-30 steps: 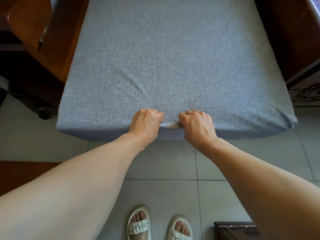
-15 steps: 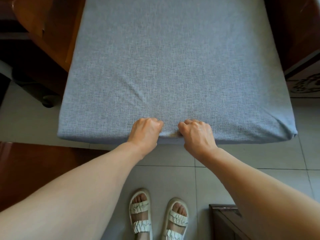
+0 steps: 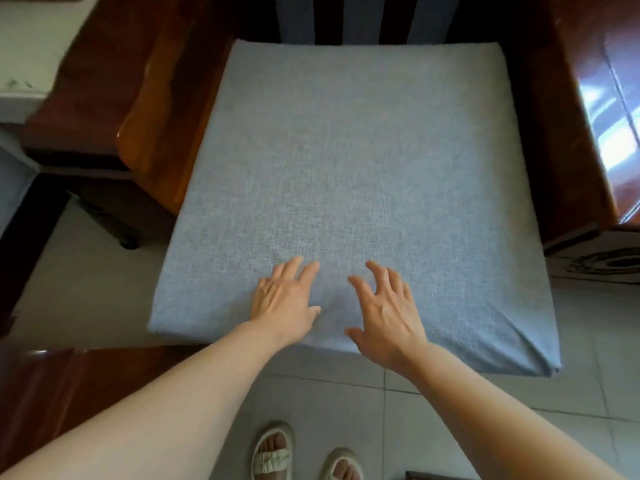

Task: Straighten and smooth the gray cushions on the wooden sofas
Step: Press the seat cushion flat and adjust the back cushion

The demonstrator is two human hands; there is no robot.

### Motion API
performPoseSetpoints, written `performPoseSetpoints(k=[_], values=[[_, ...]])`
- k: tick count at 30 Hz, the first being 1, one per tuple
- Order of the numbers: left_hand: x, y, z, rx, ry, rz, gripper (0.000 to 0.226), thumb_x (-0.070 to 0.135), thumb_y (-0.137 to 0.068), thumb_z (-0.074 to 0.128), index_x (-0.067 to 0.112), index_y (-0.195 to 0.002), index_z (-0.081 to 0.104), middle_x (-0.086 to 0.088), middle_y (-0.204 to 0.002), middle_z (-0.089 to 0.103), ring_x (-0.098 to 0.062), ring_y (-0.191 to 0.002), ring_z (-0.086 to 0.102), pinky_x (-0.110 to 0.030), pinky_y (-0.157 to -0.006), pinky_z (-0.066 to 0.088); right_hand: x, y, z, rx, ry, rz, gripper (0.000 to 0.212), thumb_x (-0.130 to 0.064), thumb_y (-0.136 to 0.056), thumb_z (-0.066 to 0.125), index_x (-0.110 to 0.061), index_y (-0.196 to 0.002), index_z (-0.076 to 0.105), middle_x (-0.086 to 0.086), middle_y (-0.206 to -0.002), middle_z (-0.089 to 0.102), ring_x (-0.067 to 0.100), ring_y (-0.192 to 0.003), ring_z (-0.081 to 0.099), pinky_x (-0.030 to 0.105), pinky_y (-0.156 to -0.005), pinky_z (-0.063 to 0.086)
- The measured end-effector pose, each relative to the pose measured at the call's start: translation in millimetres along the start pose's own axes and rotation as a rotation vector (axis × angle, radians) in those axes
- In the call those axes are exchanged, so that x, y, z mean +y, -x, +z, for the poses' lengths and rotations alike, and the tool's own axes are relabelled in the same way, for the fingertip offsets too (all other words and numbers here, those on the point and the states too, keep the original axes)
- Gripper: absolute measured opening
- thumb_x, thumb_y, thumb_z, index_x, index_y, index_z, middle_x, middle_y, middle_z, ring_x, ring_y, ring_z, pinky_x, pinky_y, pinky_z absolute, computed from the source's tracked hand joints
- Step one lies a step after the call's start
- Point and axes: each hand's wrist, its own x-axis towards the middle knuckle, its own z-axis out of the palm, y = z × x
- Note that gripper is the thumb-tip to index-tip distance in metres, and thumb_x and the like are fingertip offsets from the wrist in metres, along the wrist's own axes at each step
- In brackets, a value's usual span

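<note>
A gray woven seat cushion (image 3: 346, 161) lies on a wooden sofa chair, its front edge overhanging the tiled floor. My left hand (image 3: 282, 301) rests flat on the cushion's top near the front edge, fingers spread. Just to its right, my right hand (image 3: 384, 313) is open too, fingers apart and slightly curled, over the front edge. Neither hand holds fabric. The cushion's front right corner (image 3: 540, 355) shows a few folds.
A polished wooden armrest (image 3: 156, 133) runs along the left and another wooden armrest (image 3: 581, 133) along the right. Dark back slats (image 3: 346, 19) stand behind the cushion. A low wooden table edge (image 3: 52, 382) is at lower left. My sandalled feet (image 3: 273, 455) stand on grey tiles.
Both hands have let go of the pinched fabric at the front edge and opened flat on the cushion. The view has pulled back, showing the whole cushion.
</note>
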Motion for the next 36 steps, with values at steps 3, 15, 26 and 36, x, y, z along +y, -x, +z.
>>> performPoseSetpoints(k=[3,15,26,36], values=[[5,-19,-43,0.015,0.028,-0.047,0.072,0.04,-0.095,0.049,0.028,-0.152,0.006,-0.002,-0.16,0.0,-0.023,-0.145,0.007,-0.045,-0.113,0.018,-1,-19,-41,-0.01,0.011,0.005,0.083,-0.05,-0.087,0.058,-0.024,-0.151,0.011,0.009,-0.157,-0.006,0.034,-0.144,-0.002,0.043,-0.117,0.007],[-53,-180,-178,0.094,0.073,-0.1,0.075,0.045,-0.096,0.044,0.022,-0.153,0.0,-0.005,-0.16,-0.002,-0.026,-0.146,0.001,-0.049,-0.114,0.013,-17,-213,-154,0.128,-0.022,0.051,0.085,-0.053,-0.086,0.057,-0.026,-0.151,0.008,0.007,-0.158,-0.005,0.031,-0.144,0.003,0.039,-0.117,0.009],[-124,-321,-214,0.217,0.011,-0.078,0.072,0.031,-0.1,0.042,0.024,-0.152,-0.007,-0.002,-0.16,-0.006,-0.022,-0.147,-0.004,-0.046,-0.117,0.006,-41,-391,-151,0.169,-0.23,0.074,0.072,-0.045,-0.091,0.055,-0.037,-0.15,0.015,0.007,-0.158,0.0,0.027,-0.145,0.005,0.039,-0.117,0.008],[-168,-429,-207,0.589,0.182,-0.187,0.063,0.041,-0.093,0.028,0.02,-0.152,0.02,-0.005,-0.159,0.017,-0.027,-0.144,0.019,-0.053,-0.112,0.022,-28,-523,-163,0.458,-0.085,-0.039,0.055,-0.055,-0.096,0.03,-0.04,-0.149,0.021,0.002,-0.16,0.007,0.028,-0.147,-0.004,0.051,-0.116,-0.008]])
